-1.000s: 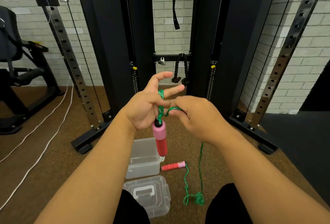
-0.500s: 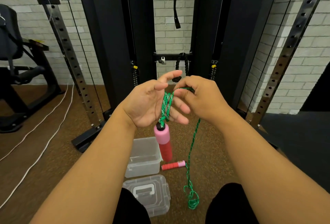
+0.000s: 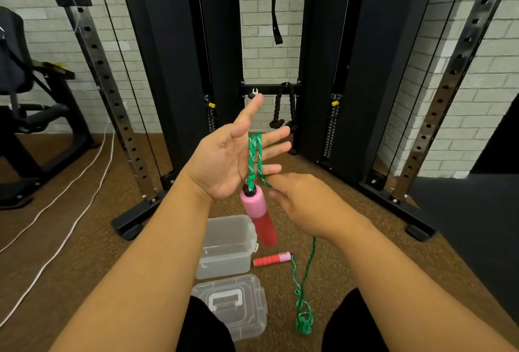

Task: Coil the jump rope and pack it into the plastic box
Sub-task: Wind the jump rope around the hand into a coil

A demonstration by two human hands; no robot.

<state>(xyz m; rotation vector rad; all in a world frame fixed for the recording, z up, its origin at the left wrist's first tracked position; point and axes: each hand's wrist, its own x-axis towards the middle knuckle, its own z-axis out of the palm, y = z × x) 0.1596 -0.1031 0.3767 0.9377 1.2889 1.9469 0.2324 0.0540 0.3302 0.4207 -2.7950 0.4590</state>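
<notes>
My left hand is raised, palm up with fingers spread, and the green jump rope is looped over its fingers in two strands. One pink-and-red handle hangs below that palm. My right hand sits just below and to the right, pinching the rope where it leaves the loops. From there the rope drops to the floor, ends in a small tangle, and runs to the second handle. The open clear plastic box stands on the floor beneath my hands, its lid lying in front of it.
A black cable machine frame and perforated steel uprights stand close ahead. A black rope attachment hangs at the centre. A bench is at the left, with white cables across the brown floor. My knees frame the lid.
My left hand opened wider and rose, with a second rope loop now over its fingers. My right hand dropped from the fingertips to below the palm, pulling rope up off the floor.
</notes>
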